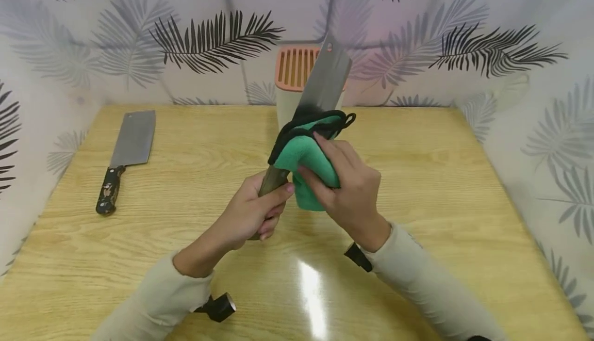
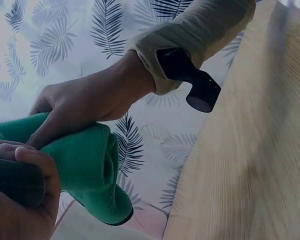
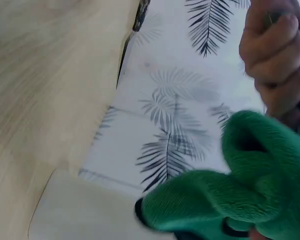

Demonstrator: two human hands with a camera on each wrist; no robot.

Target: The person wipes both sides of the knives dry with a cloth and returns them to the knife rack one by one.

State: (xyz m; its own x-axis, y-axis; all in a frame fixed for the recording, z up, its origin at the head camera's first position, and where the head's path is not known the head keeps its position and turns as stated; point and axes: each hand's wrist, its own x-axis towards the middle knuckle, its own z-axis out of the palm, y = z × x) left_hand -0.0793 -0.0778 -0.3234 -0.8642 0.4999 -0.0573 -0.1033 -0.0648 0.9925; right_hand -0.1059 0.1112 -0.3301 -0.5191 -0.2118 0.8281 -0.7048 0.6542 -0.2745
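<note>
My left hand (image 1: 248,209) grips the handle of a cleaver (image 1: 325,80), whose blade points up and away, tilted to the right. A green cloth (image 1: 301,158) with black edging is folded over the lower blade near the handle. My right hand (image 1: 352,183) pinches that cloth against the blade from the right side. In the left wrist view the cloth (image 2: 85,157) hangs just beyond the fingers round the dark handle (image 2: 17,182). The right wrist view shows the cloth (image 3: 255,180) bunched close up, hiding most of the right hand.
A second cleaver (image 1: 134,137) with a black handle lies on the left of the wooden table (image 1: 417,217). Behind the held blade stands a white knife block (image 1: 285,106) with a slotted orange top. Leaf-patterned sheeting (image 1: 209,83) borders the table at the back and sides.
</note>
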